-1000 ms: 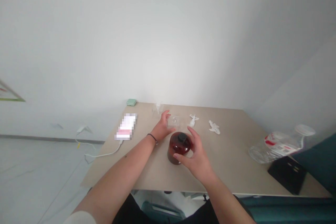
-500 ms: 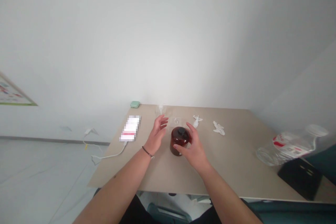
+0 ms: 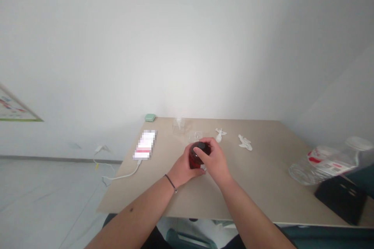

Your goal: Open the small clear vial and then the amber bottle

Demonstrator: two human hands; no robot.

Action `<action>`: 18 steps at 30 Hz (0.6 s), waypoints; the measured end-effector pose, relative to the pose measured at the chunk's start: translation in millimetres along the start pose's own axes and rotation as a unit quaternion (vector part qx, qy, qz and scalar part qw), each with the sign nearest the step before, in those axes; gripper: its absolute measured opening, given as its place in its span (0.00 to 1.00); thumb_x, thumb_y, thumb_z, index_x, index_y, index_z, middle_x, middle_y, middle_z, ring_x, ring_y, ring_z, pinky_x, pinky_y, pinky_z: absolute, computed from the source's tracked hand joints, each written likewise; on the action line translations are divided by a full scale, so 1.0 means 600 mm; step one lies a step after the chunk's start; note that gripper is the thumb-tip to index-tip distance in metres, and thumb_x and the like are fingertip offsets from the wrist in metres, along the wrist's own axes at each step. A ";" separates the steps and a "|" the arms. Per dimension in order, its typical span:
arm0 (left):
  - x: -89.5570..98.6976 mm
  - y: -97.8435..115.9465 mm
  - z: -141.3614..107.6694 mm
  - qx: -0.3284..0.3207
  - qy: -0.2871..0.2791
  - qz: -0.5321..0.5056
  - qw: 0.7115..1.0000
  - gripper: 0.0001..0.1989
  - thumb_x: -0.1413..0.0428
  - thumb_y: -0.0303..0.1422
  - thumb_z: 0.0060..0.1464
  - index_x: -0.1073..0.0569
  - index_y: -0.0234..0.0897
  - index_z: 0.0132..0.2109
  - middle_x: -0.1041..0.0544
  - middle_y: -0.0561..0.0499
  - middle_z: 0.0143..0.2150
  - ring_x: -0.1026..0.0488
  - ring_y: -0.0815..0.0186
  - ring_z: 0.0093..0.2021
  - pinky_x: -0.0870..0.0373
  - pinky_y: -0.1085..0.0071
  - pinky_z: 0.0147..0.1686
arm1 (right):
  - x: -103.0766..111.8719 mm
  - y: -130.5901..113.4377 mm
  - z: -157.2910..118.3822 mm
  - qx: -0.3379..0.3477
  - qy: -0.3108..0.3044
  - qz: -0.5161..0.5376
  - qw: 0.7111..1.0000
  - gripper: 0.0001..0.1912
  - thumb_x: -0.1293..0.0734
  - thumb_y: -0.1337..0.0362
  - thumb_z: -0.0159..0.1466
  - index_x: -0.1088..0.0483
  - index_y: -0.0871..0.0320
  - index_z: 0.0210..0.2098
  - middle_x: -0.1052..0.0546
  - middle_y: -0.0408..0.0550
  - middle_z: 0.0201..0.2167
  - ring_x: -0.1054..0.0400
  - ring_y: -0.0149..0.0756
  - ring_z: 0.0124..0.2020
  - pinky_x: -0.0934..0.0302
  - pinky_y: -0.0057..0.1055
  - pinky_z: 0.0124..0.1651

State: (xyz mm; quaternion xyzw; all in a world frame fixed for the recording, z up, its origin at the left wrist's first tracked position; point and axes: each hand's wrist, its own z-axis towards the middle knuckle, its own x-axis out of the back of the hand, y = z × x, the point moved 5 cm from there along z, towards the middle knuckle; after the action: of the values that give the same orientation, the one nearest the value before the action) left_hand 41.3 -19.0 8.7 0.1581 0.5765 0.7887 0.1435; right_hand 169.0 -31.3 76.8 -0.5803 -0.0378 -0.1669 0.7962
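Note:
A dark amber bottle point(image 3: 194, 163) with a black top stands on the table in front of me. My left hand point(image 3: 182, 170) is wrapped round the lower body from the left, its thumb along the near side. From the right, my right hand point(image 3: 217, 161) grips the upper part, fingers behind and thumb across the top near the cap. Most of the bottle's sides are hidden by my hands. Just behind it lies a clear plastic piece point(image 3: 195, 136), and a clear container point(image 3: 179, 125) is farther back.
Two crumpled white tissues point(image 3: 220, 134) point(image 3: 244, 142) lie right of the bottle. At the left are a phone point(image 3: 145, 144) with a white cable point(image 3: 124, 177) and a small green case point(image 3: 150, 118). A large clear water bottle point(image 3: 329, 163) lies at the right by a black object point(image 3: 340, 198).
My left hand has come in from the left and closed round the bottle's body. My right hand has moved in over the top, its thumb now across it.

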 end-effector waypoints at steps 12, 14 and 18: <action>0.002 0.001 0.002 0.014 0.031 0.050 0.998 0.44 0.31 0.29 0.40 0.40 0.41 0.63 0.27 0.42 0.55 0.27 0.48 0.54 0.30 0.51 0.55 | -0.006 0.012 -0.003 0.003 0.049 0.037 0.998 0.11 0.31 0.56 0.56 0.29 0.53 0.35 0.22 0.48 0.36 0.27 0.41 0.39 0.32 0.39 0.46; 0.001 0.000 0.002 0.013 0.031 0.048 0.998 0.44 0.32 0.28 0.40 0.40 0.41 0.63 0.27 0.42 0.55 0.27 0.48 0.54 0.30 0.51 0.55 | -0.006 0.010 -0.002 0.006 0.044 0.030 0.999 0.10 0.32 0.56 0.56 0.29 0.53 0.35 0.22 0.48 0.36 0.27 0.41 0.39 0.32 0.39 0.45; 0.002 -0.002 0.002 0.005 0.031 0.048 0.998 0.44 0.32 0.28 0.39 0.40 0.40 0.63 0.27 0.42 0.56 0.27 0.48 0.54 0.30 0.51 0.56 | -0.004 0.002 0.001 0.038 0.021 0.007 0.999 0.09 0.33 0.57 0.58 0.28 0.53 0.36 0.23 0.47 0.37 0.28 0.41 0.40 0.34 0.38 0.46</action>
State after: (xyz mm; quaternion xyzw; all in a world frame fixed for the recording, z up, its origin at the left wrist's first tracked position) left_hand 41.1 -17.0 8.0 0.1620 0.5767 0.7961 0.0862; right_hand 167.2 -29.8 75.1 -0.5462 -0.0233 -0.1720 0.8195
